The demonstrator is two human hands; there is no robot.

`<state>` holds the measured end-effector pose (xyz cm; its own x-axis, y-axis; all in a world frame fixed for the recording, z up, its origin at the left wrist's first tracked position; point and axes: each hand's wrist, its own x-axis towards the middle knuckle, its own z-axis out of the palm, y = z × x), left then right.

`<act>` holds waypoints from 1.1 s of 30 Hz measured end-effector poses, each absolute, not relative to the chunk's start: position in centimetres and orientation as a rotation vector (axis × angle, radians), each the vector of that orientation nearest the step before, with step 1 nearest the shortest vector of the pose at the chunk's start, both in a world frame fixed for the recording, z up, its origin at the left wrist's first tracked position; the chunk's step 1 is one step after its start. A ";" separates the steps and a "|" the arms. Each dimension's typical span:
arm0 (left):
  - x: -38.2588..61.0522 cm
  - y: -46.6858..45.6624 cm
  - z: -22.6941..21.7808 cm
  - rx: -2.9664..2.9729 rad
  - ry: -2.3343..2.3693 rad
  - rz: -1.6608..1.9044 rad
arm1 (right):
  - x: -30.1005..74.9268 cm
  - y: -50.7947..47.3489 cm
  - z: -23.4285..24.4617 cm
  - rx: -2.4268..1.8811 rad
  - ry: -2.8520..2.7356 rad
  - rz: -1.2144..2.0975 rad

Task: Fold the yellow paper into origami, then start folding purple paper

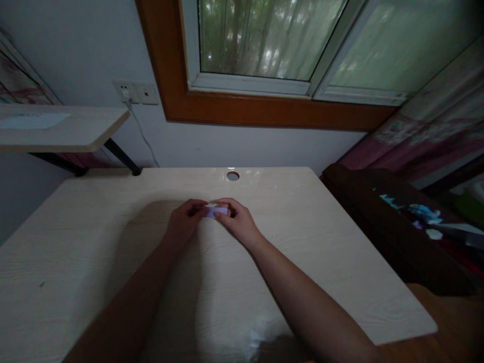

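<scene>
Both my hands meet at the middle of a pale wooden desk (pixel 94 252). Between them is a small pale purple piece (pixel 216 210), which looks like folded paper. My left hand (pixel 184 220) pinches its left end with curled fingers. My right hand (pixel 236 219) grips its right end, with the thumb below and the fingers over the top. Most of the piece is hidden by my fingers. Both forearms stretch from the bottom of the view across the desk.
A round cable hole (pixel 233 175) sits near the desk's far edge. A second desk (pixel 56 131) stands at the left with a wall socket (pixel 136 93) and a cord beside it. A window (pixel 272 45) is ahead. A dark bed frame (pixel 397 227) borders the right.
</scene>
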<state>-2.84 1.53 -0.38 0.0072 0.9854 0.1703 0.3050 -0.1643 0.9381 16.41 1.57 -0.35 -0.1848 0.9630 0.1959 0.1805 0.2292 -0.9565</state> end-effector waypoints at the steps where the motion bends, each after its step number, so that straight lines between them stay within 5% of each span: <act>1: -2.9 1.5 -0.4 1.596 1.376 1.184 | 16.4 1.6 -0.4 -1.098 -1.579 1.067; 33: -2.6 1.5 -0.2 1.340 1.193 1.213 | 16.5 1.5 -0.1 -1.060 -1.692 0.988</act>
<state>-2.58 1.48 -0.18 0.0371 0.9957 0.0845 0.0681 -0.0868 0.9939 16.51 1.49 -0.09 -0.2457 0.9334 0.2617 0.2307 0.3185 -0.9194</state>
